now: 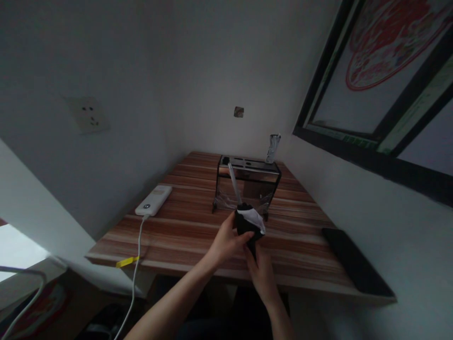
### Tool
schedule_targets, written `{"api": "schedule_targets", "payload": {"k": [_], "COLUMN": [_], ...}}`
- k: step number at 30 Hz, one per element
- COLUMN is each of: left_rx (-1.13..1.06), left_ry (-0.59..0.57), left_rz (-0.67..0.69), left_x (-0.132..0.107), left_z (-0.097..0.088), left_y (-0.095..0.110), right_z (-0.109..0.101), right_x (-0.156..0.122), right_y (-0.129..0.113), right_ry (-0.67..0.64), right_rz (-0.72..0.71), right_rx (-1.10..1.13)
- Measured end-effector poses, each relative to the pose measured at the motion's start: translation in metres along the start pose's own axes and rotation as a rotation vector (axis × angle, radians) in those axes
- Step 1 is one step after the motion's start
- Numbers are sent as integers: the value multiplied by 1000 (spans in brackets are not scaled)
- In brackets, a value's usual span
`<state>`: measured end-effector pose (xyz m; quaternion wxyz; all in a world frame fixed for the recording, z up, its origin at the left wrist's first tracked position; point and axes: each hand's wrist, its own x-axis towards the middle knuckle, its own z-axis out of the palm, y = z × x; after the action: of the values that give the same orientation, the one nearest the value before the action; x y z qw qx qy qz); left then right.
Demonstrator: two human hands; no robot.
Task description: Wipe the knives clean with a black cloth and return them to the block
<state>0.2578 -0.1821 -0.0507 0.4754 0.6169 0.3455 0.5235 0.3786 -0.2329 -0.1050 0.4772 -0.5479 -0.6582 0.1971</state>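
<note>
Above the front part of the wooden table, both of my hands hold a black piece with a white face, which looks soft or folded. My left hand is closed round its left side, with the thumb across its front. Just below, my right hand is closed on its narrow dark lower end. A pale, slim rod or blade points up behind the black piece; I cannot tell whether it is joined to it. Beyond my hands stands a black-framed rack with slots on top and clear plastic about its lower part.
A silvery wrapped piece stands upright on the rack's right end. At left lies a white power bank with a white cable hanging over the edge by a yellow strip. A black flat slab lies along the right wall.
</note>
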Motion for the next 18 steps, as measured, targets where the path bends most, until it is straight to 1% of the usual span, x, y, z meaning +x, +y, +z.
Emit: {"api": "schedule_targets", "payload": {"k": [2,4,12,15,18], "left_rx": [-53,-77,-57,-59,-51], "left_ry": [-42,-36,106,134,154], "left_rz": [-11,-11,-15,-12,-1], "left_x": [0,-1,-7,-5,-2], "left_z": [-3,-5,1,-3,-10], "left_y": [-2,-1,14,13,13], "right_z": [0,0,-4,-3,-1], "right_x": [1,1,0,1,1], "right_y": [-1,-1,-5,-6,-4], "right_ry": [-39,-68,-84,-87,-94], "right_rz": [-10,-18,-19,-32,-37], "right_rx": [13,25,43,58,48]}}
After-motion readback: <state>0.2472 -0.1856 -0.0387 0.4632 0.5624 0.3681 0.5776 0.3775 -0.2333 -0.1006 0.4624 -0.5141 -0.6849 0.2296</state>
